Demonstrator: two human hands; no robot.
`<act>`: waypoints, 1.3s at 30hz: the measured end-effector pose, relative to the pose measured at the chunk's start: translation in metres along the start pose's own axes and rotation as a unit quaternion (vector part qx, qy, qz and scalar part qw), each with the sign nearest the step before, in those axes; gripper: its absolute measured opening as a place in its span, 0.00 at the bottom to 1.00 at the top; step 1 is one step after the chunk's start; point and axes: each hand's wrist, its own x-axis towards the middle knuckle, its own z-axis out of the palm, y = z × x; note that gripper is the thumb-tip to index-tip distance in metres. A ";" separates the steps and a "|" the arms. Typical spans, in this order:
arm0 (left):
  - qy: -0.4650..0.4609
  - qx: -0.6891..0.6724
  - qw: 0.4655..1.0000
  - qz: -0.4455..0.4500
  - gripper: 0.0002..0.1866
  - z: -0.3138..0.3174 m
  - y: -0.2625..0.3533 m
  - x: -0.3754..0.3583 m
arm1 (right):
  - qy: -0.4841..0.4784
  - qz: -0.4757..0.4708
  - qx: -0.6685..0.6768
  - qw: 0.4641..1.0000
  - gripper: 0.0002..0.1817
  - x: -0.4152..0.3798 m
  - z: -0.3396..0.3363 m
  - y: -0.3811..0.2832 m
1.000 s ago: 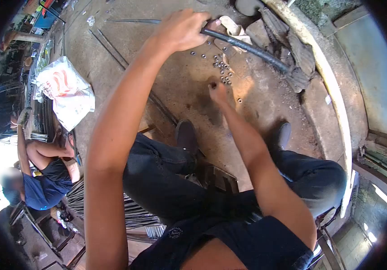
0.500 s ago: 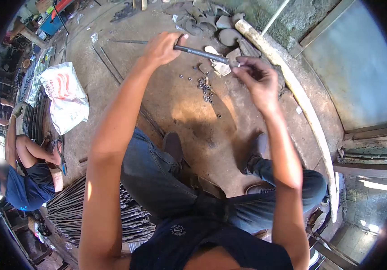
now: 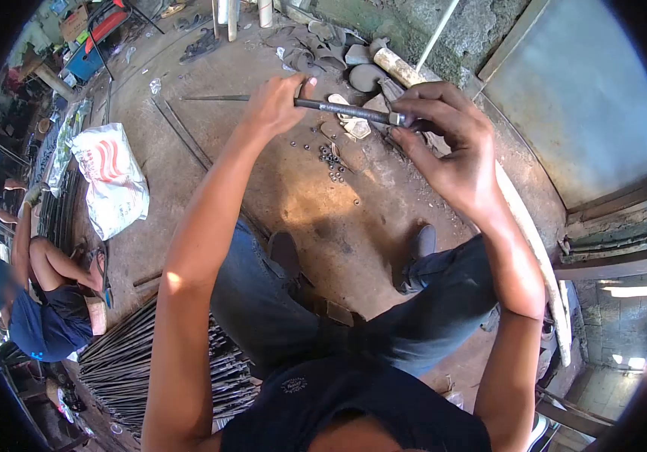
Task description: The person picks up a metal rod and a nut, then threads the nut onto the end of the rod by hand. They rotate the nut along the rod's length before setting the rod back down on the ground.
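Note:
My left hand (image 3: 277, 105) is wrapped round a long dark metal rod (image 3: 350, 111), with its thin tapered end pointing left past my fist. A hex nut (image 3: 396, 118) sits at the rod's right end, which looks threaded. The thumb and fingers of my right hand (image 3: 451, 132) close about that nut; their exact contact is partly hidden. On the floor below the rod lie several loose nuts (image 3: 331, 160).
A white sack (image 3: 116, 184) stands at left, near a seated person (image 3: 45, 309). Bundled dark rods (image 3: 131, 361) lie beside my left leg. A long pale pole (image 3: 534, 241) runs down the right side. Scrap pieces (image 3: 365, 77) and sandals lie ahead.
My right hand has shifted right and closer over the rod's end, where the nut now shows plainly. The rod and my left hand sit slightly lower in view. My right knee has moved inward.

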 end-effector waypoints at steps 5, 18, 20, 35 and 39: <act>0.002 -0.017 1.000 -0.009 0.20 0.001 0.002 0.004 | 0.017 -0.013 -0.015 1.000 0.15 0.000 0.005 0.006; 0.046 -0.024 0.999 0.003 0.25 0.004 -0.001 0.011 | 0.048 -0.030 -0.090 0.994 0.13 0.002 0.007 0.000; 0.046 -0.032 0.998 -0.002 0.25 0.004 -0.003 0.011 | 0.043 -0.035 -0.100 0.993 0.14 0.003 0.006 -0.002; 0.046 -0.040 0.998 -0.014 0.22 0.003 -0.003 0.010 | 0.043 -0.019 -0.097 0.994 0.13 0.000 0.009 -0.001; 0.054 -0.038 0.998 0.006 0.24 0.004 -0.004 0.010 | 0.051 -0.058 -0.150 0.986 0.12 0.001 0.011 -0.002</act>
